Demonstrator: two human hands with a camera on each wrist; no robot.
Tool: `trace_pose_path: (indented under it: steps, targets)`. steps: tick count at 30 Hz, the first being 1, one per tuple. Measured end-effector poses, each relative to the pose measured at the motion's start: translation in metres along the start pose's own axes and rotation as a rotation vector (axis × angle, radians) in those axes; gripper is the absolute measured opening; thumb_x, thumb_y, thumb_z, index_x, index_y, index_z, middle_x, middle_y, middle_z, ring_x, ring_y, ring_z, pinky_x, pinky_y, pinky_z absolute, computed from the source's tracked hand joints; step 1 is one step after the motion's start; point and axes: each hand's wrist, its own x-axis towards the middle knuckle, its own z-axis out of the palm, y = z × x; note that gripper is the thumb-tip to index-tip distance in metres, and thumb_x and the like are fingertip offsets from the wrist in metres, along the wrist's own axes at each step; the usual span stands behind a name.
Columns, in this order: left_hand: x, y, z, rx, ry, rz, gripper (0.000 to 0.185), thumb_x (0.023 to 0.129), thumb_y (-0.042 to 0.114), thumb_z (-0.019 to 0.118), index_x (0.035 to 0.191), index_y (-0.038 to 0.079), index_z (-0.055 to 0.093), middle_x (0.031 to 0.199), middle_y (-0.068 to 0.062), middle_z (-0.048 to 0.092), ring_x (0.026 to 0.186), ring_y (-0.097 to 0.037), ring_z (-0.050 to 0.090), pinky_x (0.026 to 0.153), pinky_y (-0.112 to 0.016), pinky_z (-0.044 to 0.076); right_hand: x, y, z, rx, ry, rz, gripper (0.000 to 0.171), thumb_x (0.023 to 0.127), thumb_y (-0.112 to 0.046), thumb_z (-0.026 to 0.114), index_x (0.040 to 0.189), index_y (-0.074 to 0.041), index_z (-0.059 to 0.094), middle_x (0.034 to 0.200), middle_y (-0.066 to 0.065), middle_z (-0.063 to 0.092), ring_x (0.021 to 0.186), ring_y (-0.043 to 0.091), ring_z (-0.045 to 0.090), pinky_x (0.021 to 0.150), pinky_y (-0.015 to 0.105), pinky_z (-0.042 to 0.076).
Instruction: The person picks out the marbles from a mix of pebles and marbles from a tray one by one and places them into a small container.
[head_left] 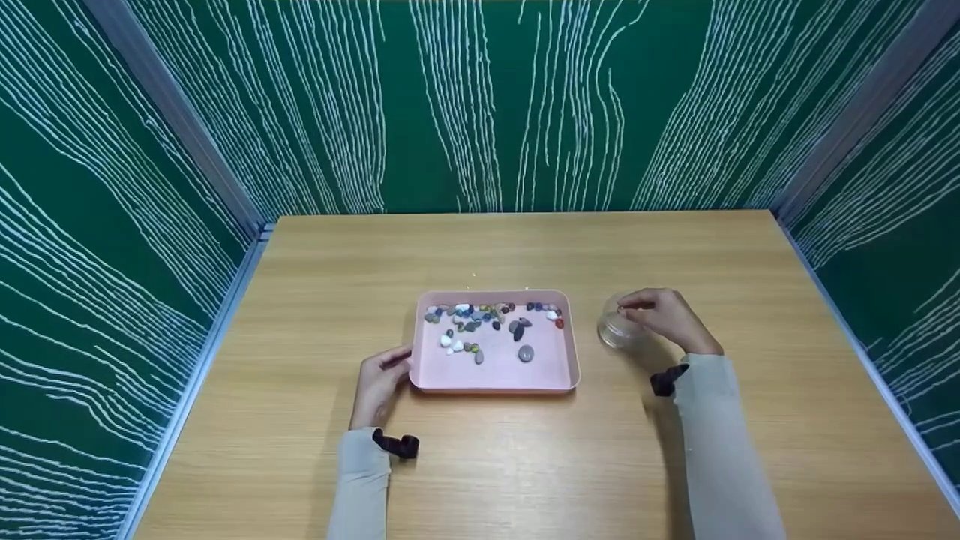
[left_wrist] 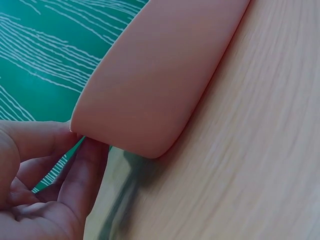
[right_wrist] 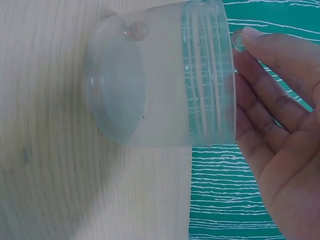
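Note:
A pink tray (head_left: pixel 495 381) lies mid-table, with several small coloured pebbles (head_left: pixel 487 319) gathered mostly along its far side. My left hand (head_left: pixel 394 358) pinches the tray's near-left corner (left_wrist: pixel 145 100), thumb on the rim and fingers under it (left_wrist: pixel 85 170). To the right of the tray stands a clear jar (head_left: pixel 619 330). My right hand (head_left: pixel 628 303) hovers over its mouth and pinches a small pale pebble (right_wrist: pixel 239 39) at the rim (right_wrist: pixel 227 75). One pebble (right_wrist: pixel 138 30) lies on the jar's bottom.
The wooden table (head_left: pixel 525 465) is walled on three sides by green panels with white lines (head_left: pixel 480 105). Bare tabletop lies in front of the tray and behind it.

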Motion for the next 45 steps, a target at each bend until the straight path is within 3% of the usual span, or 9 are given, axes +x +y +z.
trace_pose_path:
  steps: [5,13,21,26,30,36,45]
  targets:
    - [-0.003,0.004,0.000,-0.007,0.000,-0.014,0.035,0.085,-0.013,0.057,0.120,-0.016,0.057,0.127,-0.033,0.055,0.098,-0.019,0.061,0.081,-0.022,0.055,0.000,-0.001,0.000,0.009,-0.010,0.013,0.026,0.093,-0.011,0.059,0.116,-0.001,0.067,0.119,0.018,0.065,0.105,0.029,0.062,0.080,0.021,0.053]
    - [0.002,-0.001,0.000,-0.007,0.017,-0.031,0.036,0.084,-0.014,0.058,0.119,-0.013,0.059,0.127,-0.030,0.056,0.099,-0.021,0.062,0.083,-0.024,0.056,-0.001,-0.001,0.000,0.015,-0.005,0.029,0.026,0.094,-0.013,0.059,0.116,-0.002,0.067,0.122,0.018,0.064,0.107,0.030,0.061,0.083,0.027,0.053]
    - [0.002,-0.001,0.000,0.000,0.014,-0.041,0.035,0.084,-0.013,0.059,0.119,-0.010,0.061,0.127,-0.028,0.057,0.098,-0.020,0.063,0.083,-0.025,0.056,0.000,-0.003,-0.001,0.013,-0.010,0.058,0.026,0.095,-0.014,0.057,0.118,-0.003,0.066,0.123,0.017,0.063,0.105,0.028,0.060,0.081,0.024,0.054]
    - [0.001,0.000,0.001,-0.015,-0.001,-0.005,0.035,0.085,-0.013,0.058,0.120,-0.014,0.059,0.124,-0.030,0.059,0.095,-0.017,0.063,0.078,-0.022,0.056,0.002,-0.006,-0.002,0.014,-0.006,0.023,0.026,0.095,-0.012,0.058,0.117,-0.003,0.067,0.121,0.018,0.064,0.106,0.029,0.061,0.080,0.022,0.053]
    - [0.000,-0.001,0.001,-0.041,-0.016,0.021,0.036,0.085,-0.015,0.057,0.120,-0.019,0.055,0.120,-0.031,0.060,0.091,-0.015,0.063,0.075,-0.021,0.055,0.003,-0.010,-0.003,0.011,-0.018,0.025,0.027,0.095,-0.013,0.058,0.118,-0.004,0.067,0.121,0.018,0.064,0.107,0.030,0.060,0.083,0.026,0.054]
    - [0.000,-0.001,0.001,-0.042,-0.010,0.010,0.035,0.085,-0.014,0.057,0.120,-0.018,0.056,0.118,-0.028,0.063,0.090,-0.013,0.064,0.075,-0.021,0.055,0.008,-0.014,-0.002,0.010,-0.045,0.097,0.026,0.096,-0.015,0.057,0.119,-0.009,0.067,0.124,0.015,0.063,0.107,0.028,0.058,0.093,0.040,0.053]
    - [0.000,-0.001,0.001,-0.050,0.001,-0.001,0.035,0.085,-0.014,0.057,0.120,-0.017,0.057,0.119,-0.029,0.062,0.090,-0.014,0.064,0.076,-0.022,0.055,0.013,-0.020,0.004,0.021,-0.034,0.088,0.024,0.095,-0.017,0.059,0.116,-0.009,0.068,0.120,0.013,0.065,0.103,0.026,0.059,0.090,0.035,0.053]
